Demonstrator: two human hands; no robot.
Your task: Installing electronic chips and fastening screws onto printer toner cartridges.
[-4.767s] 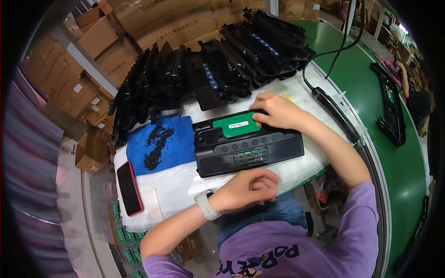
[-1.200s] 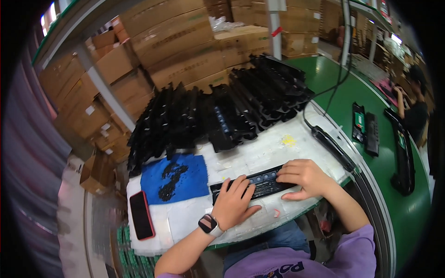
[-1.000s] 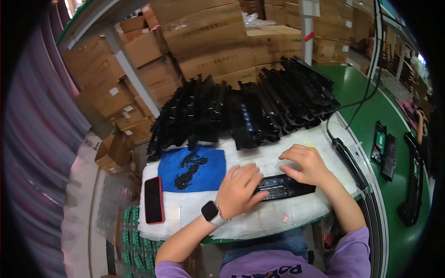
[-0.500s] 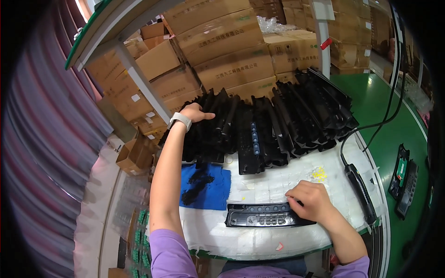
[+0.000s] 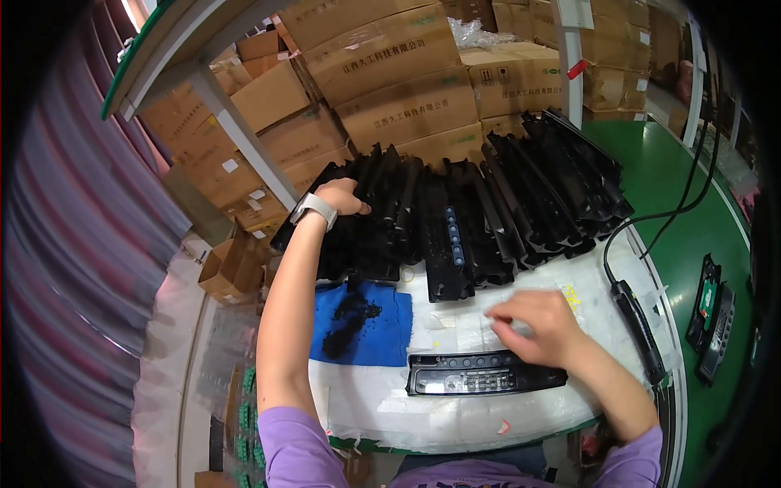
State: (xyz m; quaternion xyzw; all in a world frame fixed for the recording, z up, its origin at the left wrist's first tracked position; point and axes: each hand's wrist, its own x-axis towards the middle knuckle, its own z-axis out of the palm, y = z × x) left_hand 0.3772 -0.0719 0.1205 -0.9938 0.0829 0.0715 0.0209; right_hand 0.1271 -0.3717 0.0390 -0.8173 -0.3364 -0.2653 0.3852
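Observation:
My left hand point(image 5: 342, 197), a pale watch on its wrist, reaches into the left end of a row of black plastic panels point(image 5: 390, 215). Its fingers are closed around the edge of one panel, their tips partly hidden. My right hand point(image 5: 537, 325) hovers over the near part of the table with thumb and fingertips drawn together; whatever they hold is too small to make out. Below it lies a single black panel point(image 5: 464, 382) with a row of round buttons and a keypad-like grid. One panel in the row carries a strip of blue-grey round buttons point(image 5: 454, 236).
A blue cloth point(image 5: 399, 325) bears small black bits point(image 5: 350, 325). Tiny yellow pieces point(image 5: 572, 297) lie right of my right hand. A corded black tool point(image 5: 639, 333) rests at the right edge. Further right, panels with a green board point(image 5: 708, 305) lie on a green surface. Cartons point(image 5: 407, 98) stand behind.
My right hand has lifted off the near panel and moved slightly up and left. My left thumb has curled in, and the hand stays at the left end of the row.

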